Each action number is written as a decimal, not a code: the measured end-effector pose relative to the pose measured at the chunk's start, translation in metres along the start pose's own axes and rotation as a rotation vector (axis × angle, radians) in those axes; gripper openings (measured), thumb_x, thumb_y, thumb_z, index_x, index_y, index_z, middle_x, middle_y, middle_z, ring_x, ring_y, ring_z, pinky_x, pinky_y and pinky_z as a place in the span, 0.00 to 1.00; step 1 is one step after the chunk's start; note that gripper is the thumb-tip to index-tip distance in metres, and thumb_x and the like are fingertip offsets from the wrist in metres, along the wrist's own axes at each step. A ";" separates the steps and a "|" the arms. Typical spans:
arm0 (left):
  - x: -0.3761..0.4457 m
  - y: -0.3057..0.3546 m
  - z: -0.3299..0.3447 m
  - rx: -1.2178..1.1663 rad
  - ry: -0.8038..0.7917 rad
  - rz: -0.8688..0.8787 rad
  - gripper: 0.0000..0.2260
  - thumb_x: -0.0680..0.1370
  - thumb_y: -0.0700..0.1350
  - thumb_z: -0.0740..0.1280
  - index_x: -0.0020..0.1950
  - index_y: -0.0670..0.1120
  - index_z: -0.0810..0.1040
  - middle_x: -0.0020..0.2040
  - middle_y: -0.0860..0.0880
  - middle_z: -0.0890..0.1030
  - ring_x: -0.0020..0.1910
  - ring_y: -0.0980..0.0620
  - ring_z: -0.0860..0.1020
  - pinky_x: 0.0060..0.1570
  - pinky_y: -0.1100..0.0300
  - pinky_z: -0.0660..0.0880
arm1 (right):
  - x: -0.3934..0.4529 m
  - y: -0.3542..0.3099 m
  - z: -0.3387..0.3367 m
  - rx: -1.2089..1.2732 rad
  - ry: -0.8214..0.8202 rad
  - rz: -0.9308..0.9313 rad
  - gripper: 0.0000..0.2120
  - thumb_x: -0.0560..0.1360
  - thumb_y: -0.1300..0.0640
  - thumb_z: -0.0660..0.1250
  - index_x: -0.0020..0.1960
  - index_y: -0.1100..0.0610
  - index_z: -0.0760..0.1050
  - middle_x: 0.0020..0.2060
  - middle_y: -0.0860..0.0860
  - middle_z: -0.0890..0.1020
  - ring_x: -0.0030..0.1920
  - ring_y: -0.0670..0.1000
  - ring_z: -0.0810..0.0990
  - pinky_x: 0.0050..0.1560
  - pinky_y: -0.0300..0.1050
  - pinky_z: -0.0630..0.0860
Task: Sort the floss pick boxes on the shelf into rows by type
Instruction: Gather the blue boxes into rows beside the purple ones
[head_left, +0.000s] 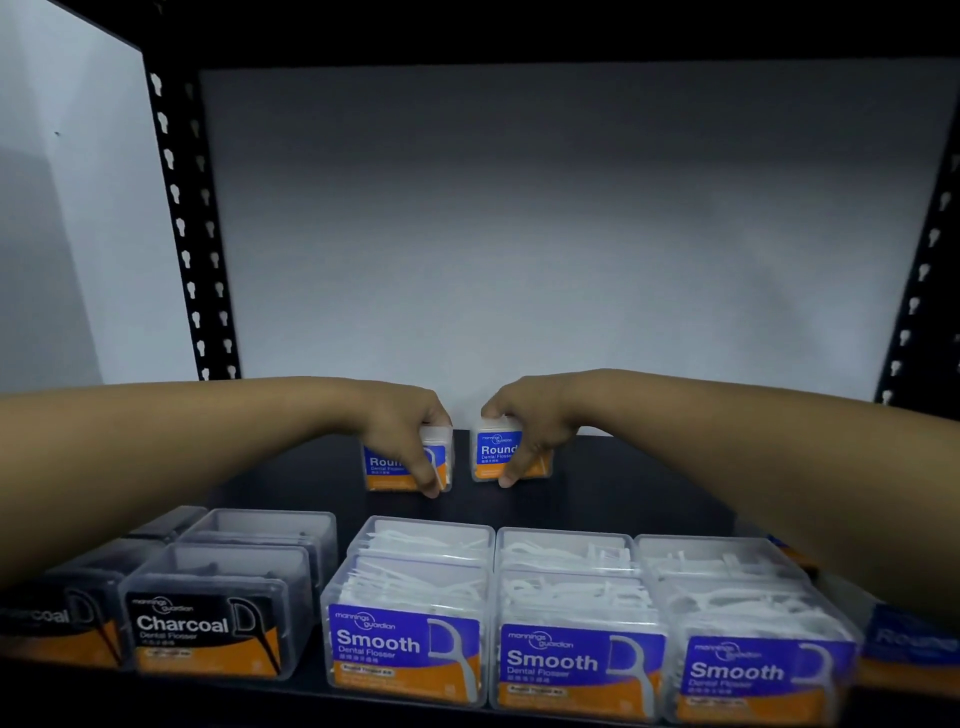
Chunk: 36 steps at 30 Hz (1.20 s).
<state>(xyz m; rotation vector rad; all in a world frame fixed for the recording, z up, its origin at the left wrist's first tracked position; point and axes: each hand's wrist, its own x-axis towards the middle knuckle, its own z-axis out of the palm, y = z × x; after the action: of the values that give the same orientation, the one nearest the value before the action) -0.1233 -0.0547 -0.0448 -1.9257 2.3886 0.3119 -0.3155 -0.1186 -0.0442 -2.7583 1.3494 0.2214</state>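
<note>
Two clear floss pick boxes with blue "Round" labels stand at the back of the dark shelf (623, 483). My left hand (405, 426) grips the left Round box (387, 470) from above, and my right hand (524, 421) grips the right Round box (493, 449) the same way. A small gap separates the two boxes. At the front, black "Charcoal" boxes (208, 618) sit in rows on the left. White "Smooth" boxes (410, 639) fill three rows in the middle and right. Another Round box (909, 644) shows blurred at the far right front, partly behind my right forearm.
Black perforated uprights stand at the left (187, 234) and right (924, 270) of the shelf bay. A white wall closes the back. A dark shelf board runs overhead. Bare shelf surface lies to either side of the two held boxes.
</note>
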 end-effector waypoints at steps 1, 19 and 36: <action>0.000 -0.001 0.000 -0.002 0.003 -0.001 0.18 0.65 0.56 0.81 0.51 0.52 0.85 0.46 0.54 0.87 0.47 0.52 0.86 0.53 0.53 0.83 | -0.001 0.000 0.001 0.005 0.007 -0.003 0.30 0.64 0.42 0.84 0.58 0.48 0.72 0.53 0.49 0.77 0.54 0.58 0.81 0.52 0.59 0.85; -0.016 0.044 -0.046 -0.061 0.139 -0.010 0.17 0.69 0.54 0.80 0.56 0.52 0.84 0.50 0.53 0.86 0.47 0.53 0.85 0.41 0.63 0.81 | -0.074 0.045 -0.049 0.232 0.222 -0.121 0.19 0.75 0.55 0.76 0.64 0.49 0.76 0.57 0.50 0.80 0.55 0.54 0.82 0.55 0.57 0.84; -0.014 0.172 -0.077 -0.137 0.245 0.077 0.18 0.69 0.53 0.80 0.56 0.51 0.83 0.50 0.51 0.86 0.48 0.49 0.86 0.47 0.53 0.85 | -0.204 0.125 -0.089 0.189 0.366 -0.052 0.21 0.75 0.56 0.75 0.65 0.41 0.76 0.60 0.45 0.77 0.56 0.51 0.81 0.54 0.52 0.85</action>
<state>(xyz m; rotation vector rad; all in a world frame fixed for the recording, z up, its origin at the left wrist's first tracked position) -0.2809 -0.0218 0.0538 -2.0398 2.6653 0.2639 -0.5284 -0.0470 0.0762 -2.7552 1.2832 -0.4127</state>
